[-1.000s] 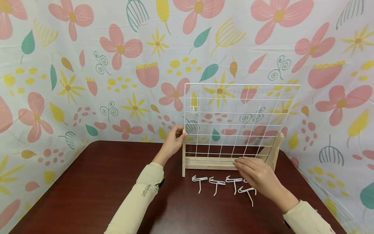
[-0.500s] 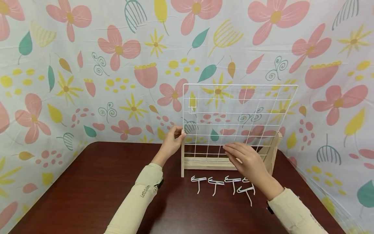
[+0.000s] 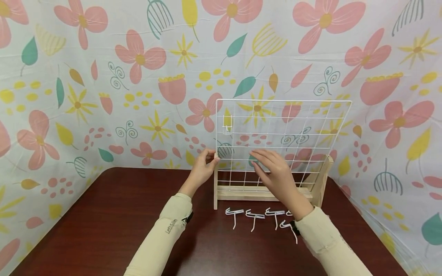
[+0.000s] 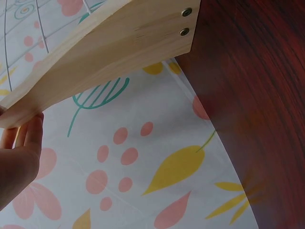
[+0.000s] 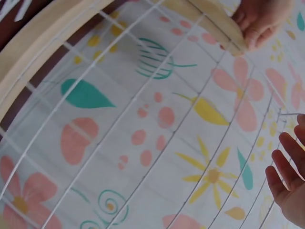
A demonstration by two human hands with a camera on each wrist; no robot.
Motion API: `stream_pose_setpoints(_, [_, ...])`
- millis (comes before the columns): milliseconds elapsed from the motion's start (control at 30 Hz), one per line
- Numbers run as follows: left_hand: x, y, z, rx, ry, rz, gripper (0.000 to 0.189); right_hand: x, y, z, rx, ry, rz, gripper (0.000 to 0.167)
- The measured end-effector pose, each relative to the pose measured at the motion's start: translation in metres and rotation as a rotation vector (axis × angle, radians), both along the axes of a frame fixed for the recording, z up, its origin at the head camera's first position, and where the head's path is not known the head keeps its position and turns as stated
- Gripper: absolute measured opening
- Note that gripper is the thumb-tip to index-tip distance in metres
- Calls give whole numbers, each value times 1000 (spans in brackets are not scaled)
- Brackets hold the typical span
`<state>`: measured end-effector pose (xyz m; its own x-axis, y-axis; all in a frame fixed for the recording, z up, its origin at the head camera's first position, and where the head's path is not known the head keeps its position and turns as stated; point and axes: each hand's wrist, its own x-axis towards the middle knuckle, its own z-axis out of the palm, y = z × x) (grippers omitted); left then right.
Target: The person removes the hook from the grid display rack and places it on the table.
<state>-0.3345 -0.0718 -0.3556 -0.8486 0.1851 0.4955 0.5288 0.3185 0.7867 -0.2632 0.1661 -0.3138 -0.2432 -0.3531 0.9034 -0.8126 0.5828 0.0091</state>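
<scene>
A white wire grid panel (image 3: 269, 153) stands in a pale wooden stand (image 3: 262, 195) on the dark table. My left hand (image 3: 203, 165) grips the top of the stand's left upright; in the left wrist view, its fingers lie against that wooden side piece (image 4: 105, 62). One white hook (image 3: 227, 124) hangs on the panel's upper left. In front of the panel, my right hand (image 3: 276, 174) is raised with thumb and fingers apart, and nothing shows between them. In the right wrist view, its fingers (image 5: 286, 164) are spread loosely near a short white prong (image 5: 288, 114).
Several white hooks (image 3: 255, 215) lie on the table (image 3: 138, 226) in front of the stand, one partly hidden by my right wrist. A flower-patterned cloth (image 3: 103, 96) rises behind the table and along its sides.
My right hand has moved up and to the left, from beside the stand's base bar to the middle of the panel. My left hand keeps its grip on the upright.
</scene>
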Motion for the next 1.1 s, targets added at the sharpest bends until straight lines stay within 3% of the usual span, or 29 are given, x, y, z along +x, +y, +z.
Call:
stream_pose_setpoints(367, [0,-1,-2,4,0,-4,29,-9,-23,14,-65,-14,21,39])
stream_pose_setpoints(700, [1,-1,-2,4,3,0,28,-17,-45,29,-119,-107,63,42])
stream_pose_setpoints(1100, [-1,0,-1,-9,12,2,27,-34,-71,44,-200,-93,32,35])
